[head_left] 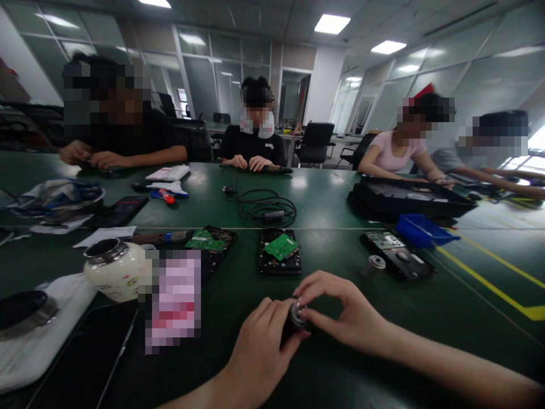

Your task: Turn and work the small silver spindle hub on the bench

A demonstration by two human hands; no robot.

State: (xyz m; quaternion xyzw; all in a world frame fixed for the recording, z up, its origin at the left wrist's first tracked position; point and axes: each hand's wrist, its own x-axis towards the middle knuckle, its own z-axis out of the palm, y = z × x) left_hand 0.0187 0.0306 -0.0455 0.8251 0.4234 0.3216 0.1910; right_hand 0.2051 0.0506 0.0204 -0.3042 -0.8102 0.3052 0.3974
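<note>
My left hand [266, 341] is wrapped around a small dark cylinder [298, 317], holding it upright just above or on the green table. The cylinder's round grey top faces up at me. From the right, the thumb and fingertips of my right hand [340, 309] pinch at the rim of that top; any small part between them is hidden. A similar small cylinder with a metal top [377, 262] stands beyond my right hand. Straight ahead lies a black hard drive [279, 267] with a green circuit board [281, 246] on it.
More opened drives lie at left [219, 250] and right [400, 258], near a blue bin [426, 230]. A cream mug [114, 275], a tablet-like dark panel [85, 358] and a pink packet [176, 295] stand left. A coiled cable [268, 210] lies ahead; several people sit opposite.
</note>
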